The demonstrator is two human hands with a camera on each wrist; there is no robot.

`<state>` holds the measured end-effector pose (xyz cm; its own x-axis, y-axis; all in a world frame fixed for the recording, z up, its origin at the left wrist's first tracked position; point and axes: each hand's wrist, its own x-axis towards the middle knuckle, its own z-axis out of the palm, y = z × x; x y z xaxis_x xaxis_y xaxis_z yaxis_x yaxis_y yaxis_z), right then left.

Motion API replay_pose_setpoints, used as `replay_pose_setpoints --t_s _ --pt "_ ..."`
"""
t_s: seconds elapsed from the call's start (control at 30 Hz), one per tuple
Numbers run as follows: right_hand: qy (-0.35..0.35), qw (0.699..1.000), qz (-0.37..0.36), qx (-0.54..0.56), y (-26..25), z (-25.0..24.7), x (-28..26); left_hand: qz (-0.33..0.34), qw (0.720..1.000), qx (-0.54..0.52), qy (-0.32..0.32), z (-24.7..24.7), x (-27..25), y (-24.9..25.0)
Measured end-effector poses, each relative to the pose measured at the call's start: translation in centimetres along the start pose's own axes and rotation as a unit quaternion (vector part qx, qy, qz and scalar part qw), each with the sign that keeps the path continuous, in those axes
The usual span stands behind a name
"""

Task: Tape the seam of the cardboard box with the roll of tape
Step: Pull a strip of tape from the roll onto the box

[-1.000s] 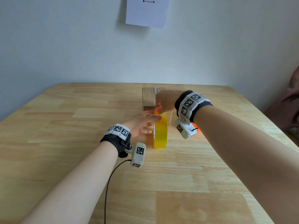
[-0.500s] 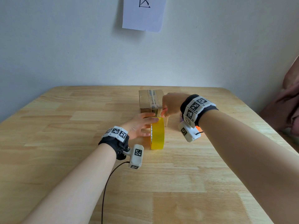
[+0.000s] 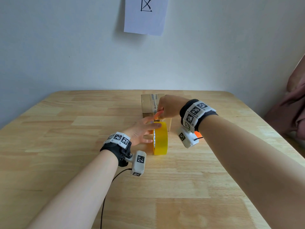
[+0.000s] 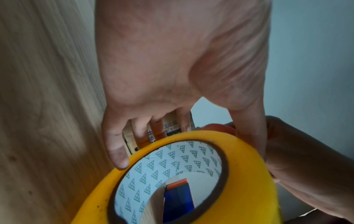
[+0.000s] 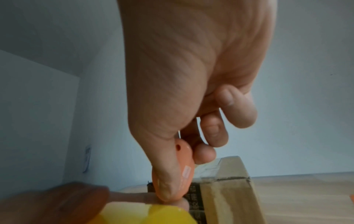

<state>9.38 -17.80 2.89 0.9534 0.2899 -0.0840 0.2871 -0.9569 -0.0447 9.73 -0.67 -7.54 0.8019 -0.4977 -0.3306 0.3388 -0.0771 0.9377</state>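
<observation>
A yellow roll of tape (image 3: 160, 139) stands on edge on the wooden table, just in front of a small cardboard box (image 3: 148, 104). My left hand (image 3: 148, 131) holds the roll, thumb over its top and fingers on its far side (image 4: 114, 151). Above the roll's top, at the box's near face, my right hand (image 3: 162, 111) pinches a small orange cutter (image 5: 184, 171) between thumb and fingers. A printed clear tape strip (image 3: 154, 100) runs along the box's top and over its near edge (image 5: 208, 168). The box's lower front is hidden behind the roll and hands.
The table (image 3: 66, 146) reaches to a white wall bearing a paper sheet (image 3: 146, 14). An orange item (image 3: 197, 134) lies on the table right of the roll. A blue and orange object (image 4: 178, 197) shows through the roll's core. Fabric (image 3: 290, 109) sits at the right edge.
The head view has tilted upward, showing more wall. Both hands stay at the roll and box; the right hand with the cutter sits slightly higher over the roll's top.
</observation>
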Motion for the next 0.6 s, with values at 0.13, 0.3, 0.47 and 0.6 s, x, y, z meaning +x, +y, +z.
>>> replay_pose_setpoints --t_s 0.13,0.3,0.47,0.6 --pt "-0.021 1.0 0.001 -0.006 -0.7 0.5 0.8 0.0 1.0 0.001 -0.007 0.0 -0.4 0.1" --pt "-0.02 0.999 0.017 -0.019 -0.7 0.8 1.3 -0.002 1.0 -0.003 -0.009 -0.1 -0.6 0.1" --pt "-0.02 0.999 0.027 -0.02 0.0 0.8 1.1 -0.007 1.0 0.002 -0.007 0.4 -0.7 0.3" --pt "-0.01 1.0 0.027 -0.01 0.5 0.9 0.4 -0.006 1.0 0.006 -0.003 0.7 -0.6 0.4"
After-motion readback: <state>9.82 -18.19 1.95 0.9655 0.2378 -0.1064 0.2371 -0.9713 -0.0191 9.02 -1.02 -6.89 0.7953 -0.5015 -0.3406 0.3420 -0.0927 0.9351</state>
